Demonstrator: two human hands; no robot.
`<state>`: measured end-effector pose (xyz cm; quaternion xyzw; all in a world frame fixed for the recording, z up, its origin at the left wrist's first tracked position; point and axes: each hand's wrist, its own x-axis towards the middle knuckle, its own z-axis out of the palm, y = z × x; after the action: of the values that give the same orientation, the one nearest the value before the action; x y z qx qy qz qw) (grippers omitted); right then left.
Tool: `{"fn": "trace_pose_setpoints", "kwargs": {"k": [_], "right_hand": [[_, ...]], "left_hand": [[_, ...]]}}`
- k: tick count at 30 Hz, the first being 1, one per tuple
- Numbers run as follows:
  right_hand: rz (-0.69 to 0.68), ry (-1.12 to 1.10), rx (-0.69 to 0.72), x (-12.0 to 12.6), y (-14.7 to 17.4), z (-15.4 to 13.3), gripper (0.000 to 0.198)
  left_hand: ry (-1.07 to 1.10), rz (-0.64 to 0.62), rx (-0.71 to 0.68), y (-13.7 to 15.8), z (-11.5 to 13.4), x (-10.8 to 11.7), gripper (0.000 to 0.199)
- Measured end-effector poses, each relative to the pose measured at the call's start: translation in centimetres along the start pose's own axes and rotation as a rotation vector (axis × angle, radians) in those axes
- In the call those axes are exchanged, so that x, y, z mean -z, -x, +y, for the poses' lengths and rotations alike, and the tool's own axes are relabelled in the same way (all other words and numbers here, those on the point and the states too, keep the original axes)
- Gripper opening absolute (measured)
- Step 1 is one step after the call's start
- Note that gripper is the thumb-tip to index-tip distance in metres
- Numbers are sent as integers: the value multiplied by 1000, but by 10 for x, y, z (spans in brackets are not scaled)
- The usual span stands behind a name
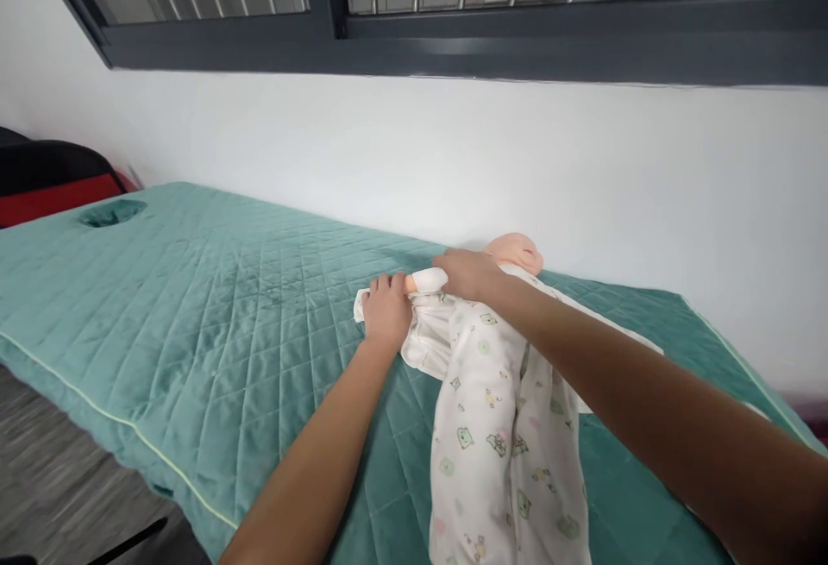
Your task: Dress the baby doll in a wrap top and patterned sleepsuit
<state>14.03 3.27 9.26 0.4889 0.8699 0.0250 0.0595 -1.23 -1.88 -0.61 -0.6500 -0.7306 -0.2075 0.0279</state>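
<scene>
A baby doll (pixel 516 252) lies on the bed with its head by the wall. White baby clothing (pixel 501 427) with green and pink animal prints covers its body and legs. One doll arm is stretched to the left, and a short strip of its skin shows beside a bunched white sleeve (pixel 429 279). My left hand (pixel 386 313) is closed round the end of that arm, with white cloth poking out beyond the fingers. My right hand (pixel 469 273) is closed at the inner end of the sleeve, near the doll's shoulder; its fingertips are partly hidden.
The bed has a green quilted cover (pixel 246 315) with a hole (pixel 113 212) at its far left. A white wall (pixel 388 151) runs along the back, under a dark window frame (pixel 517 47). A black and red object (pixel 58 177) stands at the left end.
</scene>
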Motion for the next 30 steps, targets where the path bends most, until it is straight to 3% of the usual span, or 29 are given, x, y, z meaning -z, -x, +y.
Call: {"fn": "trace_pose_setpoints", "kwargs": {"k": [3, 6, 9, 12, 14, 19, 24, 27, 30], "right_hand": [[4, -94, 37, -3, 4, 3, 30], [121, -327, 56, 0, 29, 22, 36], [340, -534, -150, -8, 69, 53, 33], [525, -625, -430, -39, 106, 83, 36], [578, -598, -544, -67, 124, 94, 41], [628, -357, -591, -115, 144, 93, 46], [597, -309, -560, -120, 148, 99, 54], [673, -428, -541, -122, 155, 111, 54], [754, -526, -636, -123, 163, 116, 48]], "left_hand": [[-56, 21, -93, 1, 1, -2, 39], [-69, 34, -134, 3, 1, -4, 41], [-60, 42, -139, 5, 4, -4, 43], [-57, 57, -183, 6, 8, -4, 47], [-65, 50, -200, 6, 10, -4, 48], [-99, 50, -175, 6, 12, -7, 43], [-115, 61, -135, 9, 12, -5, 41], [-112, 70, -109, 10, 14, -2, 40], [-106, 65, -79, 9, 15, -2, 39]]}}
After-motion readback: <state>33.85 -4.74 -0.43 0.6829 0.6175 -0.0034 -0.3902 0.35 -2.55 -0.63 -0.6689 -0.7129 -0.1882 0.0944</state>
